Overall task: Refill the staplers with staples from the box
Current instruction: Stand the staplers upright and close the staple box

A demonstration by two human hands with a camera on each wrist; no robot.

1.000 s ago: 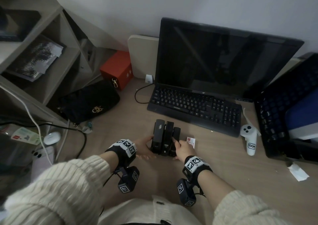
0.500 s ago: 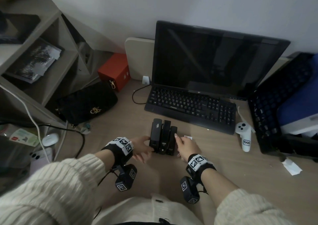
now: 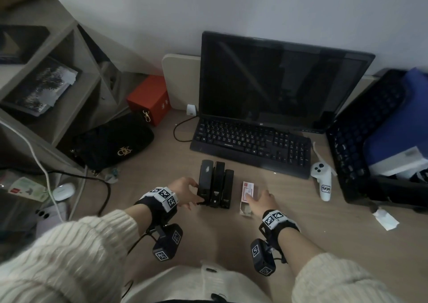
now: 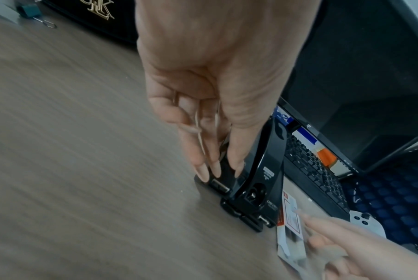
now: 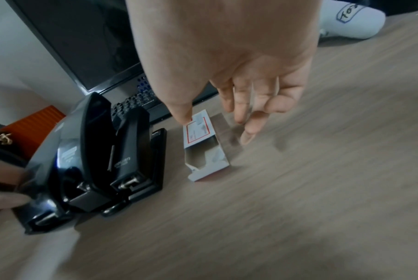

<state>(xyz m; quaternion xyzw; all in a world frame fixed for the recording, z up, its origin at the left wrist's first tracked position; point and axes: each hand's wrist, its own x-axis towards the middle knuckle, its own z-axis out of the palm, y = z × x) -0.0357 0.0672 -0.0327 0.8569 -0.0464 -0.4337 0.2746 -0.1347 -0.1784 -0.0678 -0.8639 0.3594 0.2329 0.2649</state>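
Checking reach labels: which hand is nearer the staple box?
Right. The right hand is over the staple box, its fingers spread above it; the left hand is beyond the three staplers, at the leftmost.

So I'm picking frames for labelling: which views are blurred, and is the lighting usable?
Head view: dim, sharp, edges bowed, staplers and staple box legible. Left wrist view: desk streaked with motion blur. Right wrist view: desk and fingers smeared, box readable.

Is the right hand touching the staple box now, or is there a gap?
Touching. In the right wrist view, the thumb of the right hand rests on the far end of the staple box; its other fingers hang spread above the desk beside it.
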